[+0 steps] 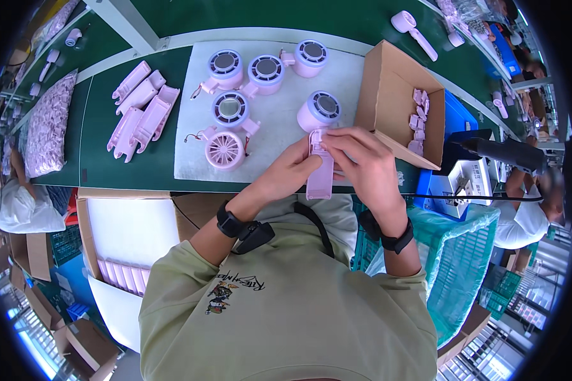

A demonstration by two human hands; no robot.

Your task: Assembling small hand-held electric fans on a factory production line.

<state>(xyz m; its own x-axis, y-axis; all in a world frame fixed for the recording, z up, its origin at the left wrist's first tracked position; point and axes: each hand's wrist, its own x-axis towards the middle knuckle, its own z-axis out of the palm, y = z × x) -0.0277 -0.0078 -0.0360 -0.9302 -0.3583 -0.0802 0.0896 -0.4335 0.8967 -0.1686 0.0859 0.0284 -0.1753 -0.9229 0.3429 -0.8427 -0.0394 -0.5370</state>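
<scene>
Close to the near edge of the white mat, both hands are closed on a pink handheld fan. Its round head [317, 114], with a lilac ring and grey centre disc, points away from me; the pink handle part [320, 182] extends toward me. My left hand [287, 170] grips the handle from the left. The fingertips of my right hand [362, 155] pinch at the neck, where the head and handle meet. Whether a small part is between those fingertips, I cannot tell. Several more fan heads [265, 71] stand on the mat, some with thin wires showing.
Pink handle shells [152, 114] lie on the green table left of the white mat [194, 152]. To the right, an open cardboard box [378, 95] holds small pink pieces [418, 124], beside a blue bin [461, 114]. A teal-lined crate [464, 254] stands below the table's edge.
</scene>
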